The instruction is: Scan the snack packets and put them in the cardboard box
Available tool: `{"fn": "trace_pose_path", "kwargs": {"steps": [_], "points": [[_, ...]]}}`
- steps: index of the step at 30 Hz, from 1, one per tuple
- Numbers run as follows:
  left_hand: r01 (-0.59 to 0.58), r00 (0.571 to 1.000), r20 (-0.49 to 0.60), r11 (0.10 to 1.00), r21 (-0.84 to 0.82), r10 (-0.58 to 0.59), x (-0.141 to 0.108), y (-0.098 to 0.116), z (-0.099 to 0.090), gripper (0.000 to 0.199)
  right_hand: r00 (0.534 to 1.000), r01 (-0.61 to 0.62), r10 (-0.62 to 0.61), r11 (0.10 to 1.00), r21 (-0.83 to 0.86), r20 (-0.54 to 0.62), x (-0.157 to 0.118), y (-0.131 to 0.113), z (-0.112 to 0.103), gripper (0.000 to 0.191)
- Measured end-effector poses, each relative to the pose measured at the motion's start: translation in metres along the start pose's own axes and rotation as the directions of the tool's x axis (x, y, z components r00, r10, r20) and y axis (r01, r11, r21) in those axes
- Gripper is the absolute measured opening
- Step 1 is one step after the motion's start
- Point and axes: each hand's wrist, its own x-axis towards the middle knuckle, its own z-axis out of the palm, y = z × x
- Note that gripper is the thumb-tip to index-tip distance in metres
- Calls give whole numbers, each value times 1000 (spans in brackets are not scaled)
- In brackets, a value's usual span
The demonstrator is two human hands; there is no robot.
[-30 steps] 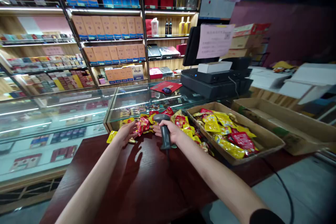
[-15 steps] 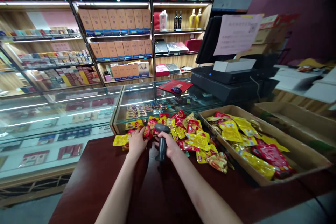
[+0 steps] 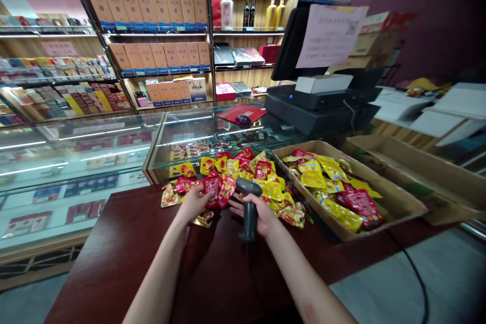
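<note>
My left hand [image 3: 192,206] is closed on the edge of a red snack packet [image 3: 211,188] at the front of a heap. My right hand [image 3: 265,216] grips the handle of a black barcode scanner [image 3: 249,212], its head tilted over the packets. Some fingers of that hand reach out to the left behind the handle, near another red packet [image 3: 228,187]. Yellow, red and gold packets [image 3: 270,189] lie heaped around both hands. A gold packet [image 3: 204,218] pokes out below my left hand, partly hidden.
An open cardboard box [image 3: 309,210] holding more packets stands right of the heap, beside a second box [image 3: 425,174]. Behind are a glass display counter [image 3: 159,134], a mouse [image 3: 243,119] on a red pad and a monitor [image 3: 294,43]. A black cable [image 3: 417,268] hangs at right.
My left hand has shifted from the packets at the heap's left to a red packet. The scanner has moved right, away from my left hand. The camera view has tilted down and turned right.
</note>
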Motion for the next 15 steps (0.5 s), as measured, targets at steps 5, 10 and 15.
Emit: {"fn": "trace_pose_path", "kwargs": {"steps": [5,10,15], "points": [[102,995,55,935,-340,-89,13,6,4,29,980,150,-174,965,-216,-99,-16,-8,2,17],[129,990,100,898,-422,-95,29,17,12,36,960,263,-279,849,-458,35,-35,-10,12,10],[124,988,130,911,-394,-78,53,41,8,40,941,306,-330,732,-608,76,-38,2,19,10]]}}
